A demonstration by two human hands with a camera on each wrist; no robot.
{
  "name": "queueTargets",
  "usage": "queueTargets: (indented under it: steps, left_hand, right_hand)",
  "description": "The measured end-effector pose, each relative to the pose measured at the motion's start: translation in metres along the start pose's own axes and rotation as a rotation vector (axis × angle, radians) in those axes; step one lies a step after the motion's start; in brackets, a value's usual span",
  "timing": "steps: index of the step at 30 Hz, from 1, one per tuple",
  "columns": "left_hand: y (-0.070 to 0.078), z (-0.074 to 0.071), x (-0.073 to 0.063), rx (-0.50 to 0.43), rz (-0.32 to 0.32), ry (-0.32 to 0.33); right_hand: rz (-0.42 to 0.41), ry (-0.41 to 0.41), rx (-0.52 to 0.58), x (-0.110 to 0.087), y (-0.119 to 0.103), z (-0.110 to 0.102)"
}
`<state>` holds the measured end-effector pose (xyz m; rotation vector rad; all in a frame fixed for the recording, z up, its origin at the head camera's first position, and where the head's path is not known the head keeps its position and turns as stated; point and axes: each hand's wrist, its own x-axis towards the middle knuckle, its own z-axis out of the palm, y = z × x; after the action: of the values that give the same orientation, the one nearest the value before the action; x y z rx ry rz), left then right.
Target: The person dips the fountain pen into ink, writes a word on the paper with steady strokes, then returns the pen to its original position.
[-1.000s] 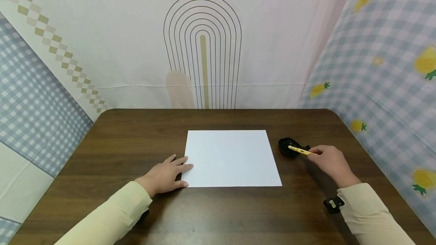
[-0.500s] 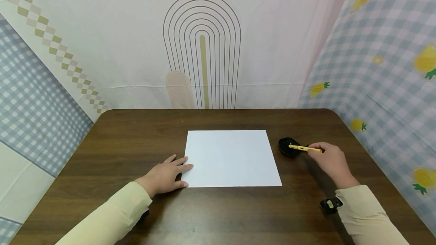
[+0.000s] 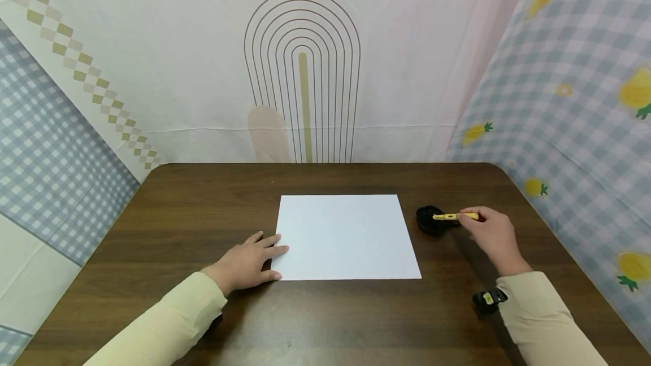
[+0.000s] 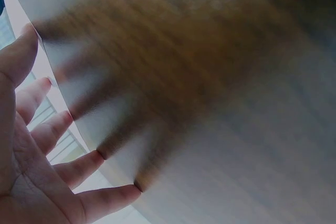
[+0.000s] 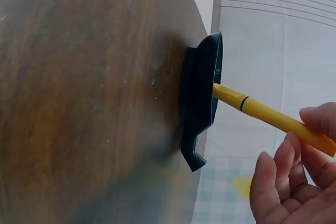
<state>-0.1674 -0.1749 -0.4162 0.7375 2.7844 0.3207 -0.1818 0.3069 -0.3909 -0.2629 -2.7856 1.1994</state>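
My right hand point(image 3: 493, 239) pinches a yellow pen point(image 5: 273, 116) between thumb and fingers near its rear end. The pen's other end, marked by a black ring in the right wrist view, reaches into a small black dish point(image 5: 202, 87) with a short bent handle; that tip is hidden by the rim. On the table, a blank white sheet of paper point(image 3: 348, 236) lies flat left of the dish. My left hand point(image 3: 246, 261) has its fingers spread, the fingertips touching the table and the paper's left edge.
The brown wooden table point(image 3: 325, 321) has rounded far corners. Behind it hangs a white cloth point(image 3: 407, 61) with printed arches, and a blue checked cloth point(image 3: 585, 140) hangs along the right side. A black device point(image 3: 487, 301) is strapped at the right wrist.
My right hand has shifted slightly away from me, and the pen's rear end has swung the same way while its tip stays at the dish. The left hand and paper have not moved.
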Motion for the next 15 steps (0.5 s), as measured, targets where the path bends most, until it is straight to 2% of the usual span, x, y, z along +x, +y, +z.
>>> queueTargets:
  steps: [15]
  left_hand:
    - [0.0006,-0.0007,-0.0005,0.0,0.0,-0.002]
  right_hand:
    - [-0.009,0.03,0.016,0.0101,-0.007,0.0016]
